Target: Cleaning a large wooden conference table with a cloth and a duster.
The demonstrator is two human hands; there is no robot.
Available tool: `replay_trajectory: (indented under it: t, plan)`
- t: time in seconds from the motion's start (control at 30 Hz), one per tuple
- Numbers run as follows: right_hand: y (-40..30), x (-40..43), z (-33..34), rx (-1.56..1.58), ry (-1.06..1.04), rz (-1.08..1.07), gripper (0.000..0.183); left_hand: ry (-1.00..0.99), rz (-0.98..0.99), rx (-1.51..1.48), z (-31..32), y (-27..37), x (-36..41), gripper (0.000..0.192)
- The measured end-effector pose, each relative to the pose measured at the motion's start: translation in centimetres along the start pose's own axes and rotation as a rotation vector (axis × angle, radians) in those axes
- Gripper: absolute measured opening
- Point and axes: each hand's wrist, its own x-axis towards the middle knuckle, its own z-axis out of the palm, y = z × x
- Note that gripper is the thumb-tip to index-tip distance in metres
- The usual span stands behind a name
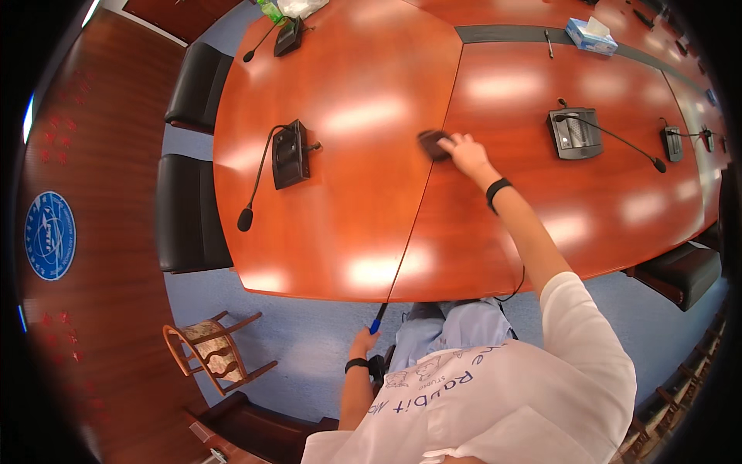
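My right hand (468, 154) reaches out over the polished wooden conference table (359, 191), with its fingers on a flat dark brown object (432, 145). Motion blur hides what that object is; it lies over the seam between two table sections. Below the table's near edge, my left hand (363, 343) grips the blue handle (375, 327) of a slim tool. Its black shaft (381, 312) points up to the table edge by the seam, and I cannot tell what kind of tool it is.
Gooseneck conference microphones (291, 155) (575, 134) stand left and right. Farther off are a tissue box (592, 39), a pen (548, 44) and a green bottle (270, 10). Black chairs (191, 214) line the left side; a small wooden chair (215, 351) stands on the blue carpet.
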Motion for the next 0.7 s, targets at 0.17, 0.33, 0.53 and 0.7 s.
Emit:
replay_trajectory:
  t: [0.17,0.33,0.53,0.7]
  plan:
    - [10.8,-1.6,0.6,-0.069,-0.097,0.489,0.029,-0.068,-0.02,0.036,-0.6,2.6,-2.7,0.052]
    - [18.5,-11.0,-0.9,-0.06,-0.109,0.852,0.043,-0.171,-0.091,0.022,0.4,3.3,-1.5,0.053]
    - [15.7,-16.9,-0.9,-0.097,-0.137,1.024,0.046,-0.248,-0.074,-0.025,0.0,6.5,0.1,0.051]
    - [11.4,-11.1,-0.9,0.077,-0.149,1.013,0.044,-0.188,-0.069,-0.058,0.3,4.0,1.4,0.048]
